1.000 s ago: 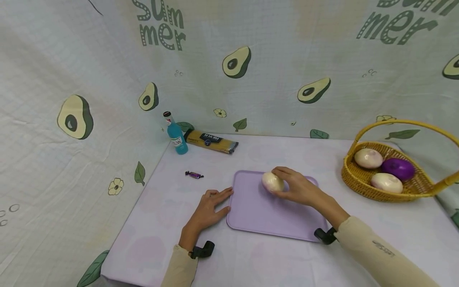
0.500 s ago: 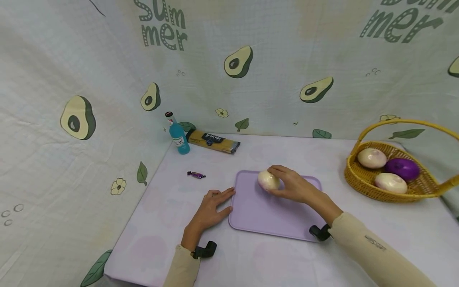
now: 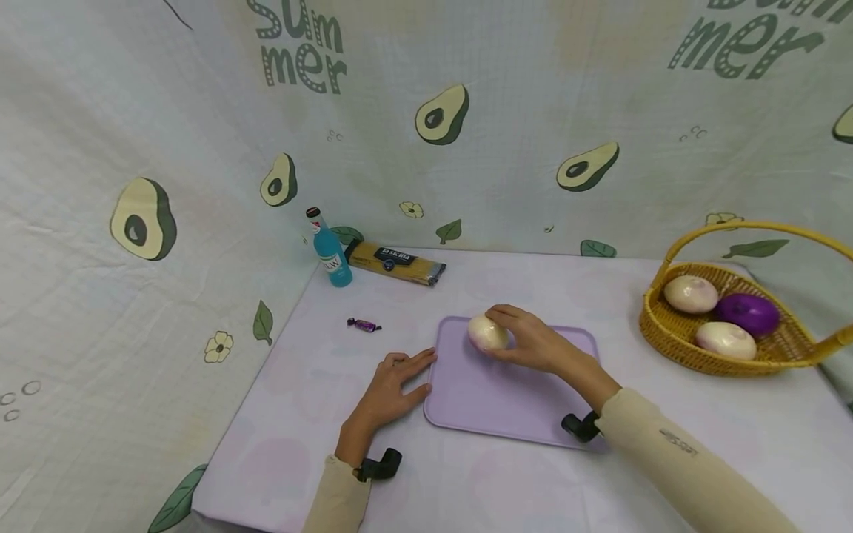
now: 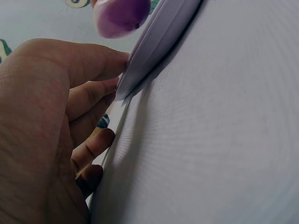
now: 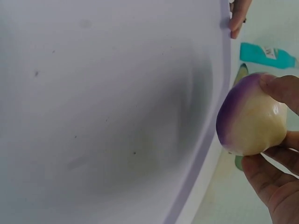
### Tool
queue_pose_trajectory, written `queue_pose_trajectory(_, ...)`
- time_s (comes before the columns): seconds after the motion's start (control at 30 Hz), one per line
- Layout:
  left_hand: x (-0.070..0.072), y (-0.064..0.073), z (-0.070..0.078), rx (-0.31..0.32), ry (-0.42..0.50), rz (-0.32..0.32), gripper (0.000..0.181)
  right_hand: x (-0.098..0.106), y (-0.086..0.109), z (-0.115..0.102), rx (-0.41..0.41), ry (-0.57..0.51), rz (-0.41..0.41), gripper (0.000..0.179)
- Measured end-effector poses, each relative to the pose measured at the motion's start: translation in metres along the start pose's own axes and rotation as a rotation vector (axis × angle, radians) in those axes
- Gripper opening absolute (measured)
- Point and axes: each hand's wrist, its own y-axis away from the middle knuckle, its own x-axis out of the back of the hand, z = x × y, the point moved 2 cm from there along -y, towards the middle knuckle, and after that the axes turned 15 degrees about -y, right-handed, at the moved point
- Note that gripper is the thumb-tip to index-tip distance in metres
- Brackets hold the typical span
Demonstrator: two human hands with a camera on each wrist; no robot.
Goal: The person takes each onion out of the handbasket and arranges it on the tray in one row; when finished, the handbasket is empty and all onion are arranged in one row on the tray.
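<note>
In the head view my right hand [image 3: 526,342] grips a cream-and-purple turnip [image 3: 485,333] over the upper left part of the lilac tray [image 3: 509,403]. Thumb and fingertips sit on opposite sides of the turnip [image 5: 250,116] in the right wrist view, and its purple end faces the tray. My left hand [image 3: 389,389] lies at the tray's left edge with fingers stretched out. From the left wrist, fingertips [image 4: 122,60] touch the tray rim [image 4: 154,44], and the turnip's purple end [image 4: 124,17] shows above it.
A yellow wicker basket [image 3: 676,354] on the right holds two pale turnips [image 3: 725,340] and a purple vegetable [image 3: 748,314]. At the back left stand a blue bottle [image 3: 332,255] and a pasta packet [image 3: 396,263]. A wrapped candy [image 3: 363,325] lies left of the tray.
My right hand has carried the turnip a short way left over the tray. The left hand keeps its place at the tray's edge.
</note>
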Motion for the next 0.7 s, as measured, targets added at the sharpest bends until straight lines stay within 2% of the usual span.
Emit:
queue_pose_trajectory(0.2,0.000,0.000,0.000,0.017,0.004,-0.013,0.055,-0.004,-0.008,-0.004,0.015,0.008,0.004,0.064)
queue_pose_trajectory(0.53,0.000,0.001,0.000,-0.005,0.001,0.018,0.055,-0.013,-0.021,-0.006,0.012,0.017,-0.026,0.065)
queue_pose_trajectory(0.7,0.000,0.001,0.000,0.002,-0.005,0.004,0.055,-0.019,-0.026,-0.004,-0.001,0.023,-0.042,0.067)
